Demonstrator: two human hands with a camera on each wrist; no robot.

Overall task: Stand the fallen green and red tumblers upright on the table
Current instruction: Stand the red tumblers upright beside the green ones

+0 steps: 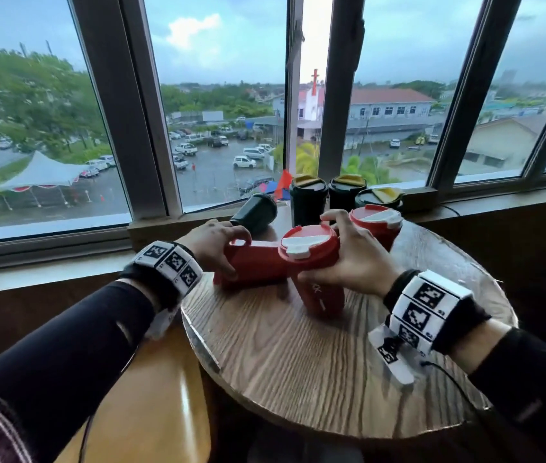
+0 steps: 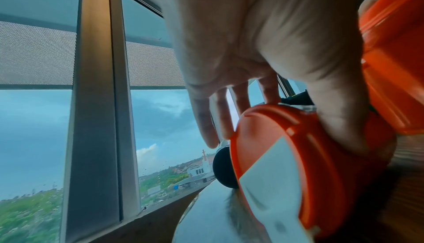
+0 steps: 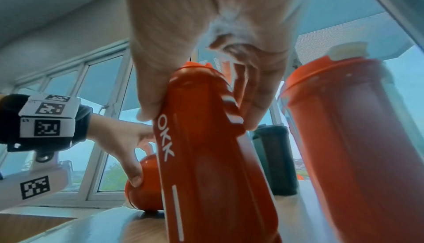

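Observation:
My left hand [image 1: 223,253] grips a red tumbler [image 1: 255,265] that lies on its side on the round wooden table [image 1: 298,362]; in the left wrist view its white-flapped lid [image 2: 286,165] faces the camera under my thumb. My right hand [image 1: 348,259] grips a second red tumbler [image 1: 321,295] just below its lid and holds it nearly upright, leaning slightly, printed side [image 3: 206,156] toward the wrist camera. A green tumbler [image 1: 255,212] lies fallen near the window sill behind my left hand.
A third red tumbler [image 1: 377,225] stands upright behind my right hand. Three green tumblers [image 1: 308,198] with yellow lid flaps stand at the table's back by the window. A tan chair seat [image 1: 151,396] is at the table's left. The near half of the table is bare wood.

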